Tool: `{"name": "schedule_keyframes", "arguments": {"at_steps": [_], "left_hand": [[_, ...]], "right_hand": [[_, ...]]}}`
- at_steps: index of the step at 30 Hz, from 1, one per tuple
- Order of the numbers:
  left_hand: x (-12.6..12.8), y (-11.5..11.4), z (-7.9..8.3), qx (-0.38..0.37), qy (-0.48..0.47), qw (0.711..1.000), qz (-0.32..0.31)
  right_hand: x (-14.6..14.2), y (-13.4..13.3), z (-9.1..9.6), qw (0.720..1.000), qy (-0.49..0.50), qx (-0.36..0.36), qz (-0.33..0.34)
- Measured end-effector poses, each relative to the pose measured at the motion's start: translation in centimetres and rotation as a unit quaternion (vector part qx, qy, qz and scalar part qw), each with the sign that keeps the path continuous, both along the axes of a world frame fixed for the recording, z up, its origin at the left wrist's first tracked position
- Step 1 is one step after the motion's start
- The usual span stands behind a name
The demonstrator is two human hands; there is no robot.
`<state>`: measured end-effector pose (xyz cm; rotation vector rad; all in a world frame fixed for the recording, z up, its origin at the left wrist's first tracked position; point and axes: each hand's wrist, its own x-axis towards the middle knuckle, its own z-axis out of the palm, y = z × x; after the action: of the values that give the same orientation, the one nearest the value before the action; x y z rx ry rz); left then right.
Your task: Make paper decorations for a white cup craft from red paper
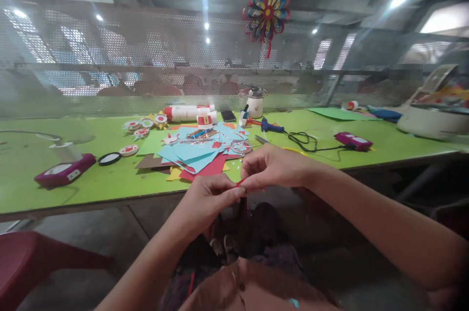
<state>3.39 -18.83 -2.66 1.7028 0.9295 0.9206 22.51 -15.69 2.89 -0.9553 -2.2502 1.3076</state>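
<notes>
My left hand [210,197] and my right hand [276,165] meet just past the table's front edge. A thin red strip [240,183] is pinched between the fingertips of both hands. Whether it is paper or cord I cannot tell, and most of it is hidden by the fingers. Beyond the hands lies a pile of light blue paper [200,153] with red paper [205,168] at its near side. On the pile rests a ring-shaped roll of tape [241,146]. Partly behind my right hand is a pair of yellow-handled scissors [295,151].
A blue glue gun [271,126] trails a black cable to a purple power strip [353,141]. Another purple power strip [66,170] stands at left. Paper cups [188,113] and a white jar [255,103] are behind. A paper flower [267,10] hangs above; a red stool [29,267] stands left.
</notes>
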Motion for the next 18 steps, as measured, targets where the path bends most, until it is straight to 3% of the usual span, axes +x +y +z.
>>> {"name": "schedule_keyframes", "arguments": {"at_steps": [3,5,9,11,15,18], "left_hand": [[0.3,0.0,-0.9,-0.012,-0.05,0.999,0.016],[0.5,0.0,-1.3,-0.025,-0.083,0.996,0.03],[1.1,-0.1,-2.1,-0.064,-0.161,0.982,0.071],[1.6,-0.1,-2.4,-0.073,-0.189,0.975,0.091],[2.4,-0.1,-2.5,-0.052,-0.2,0.975,0.081],[2.7,-0.3,-2.5,-0.032,-0.173,0.981,0.082]], "right_hand": [[0.4,0.6,0.2,1.0,-0.001,-0.027,0.005],[0.9,1.0,-0.2,0.998,0.043,-0.038,-0.033],[1.6,1.3,-2.3,0.971,0.179,-0.068,-0.141],[1.3,0.8,-3.6,0.958,0.216,-0.1,-0.16],[-0.2,-0.8,-5.2,0.952,0.252,-0.093,-0.147],[-1.1,-1.5,-5.3,0.94,0.28,-0.071,-0.18]]}}
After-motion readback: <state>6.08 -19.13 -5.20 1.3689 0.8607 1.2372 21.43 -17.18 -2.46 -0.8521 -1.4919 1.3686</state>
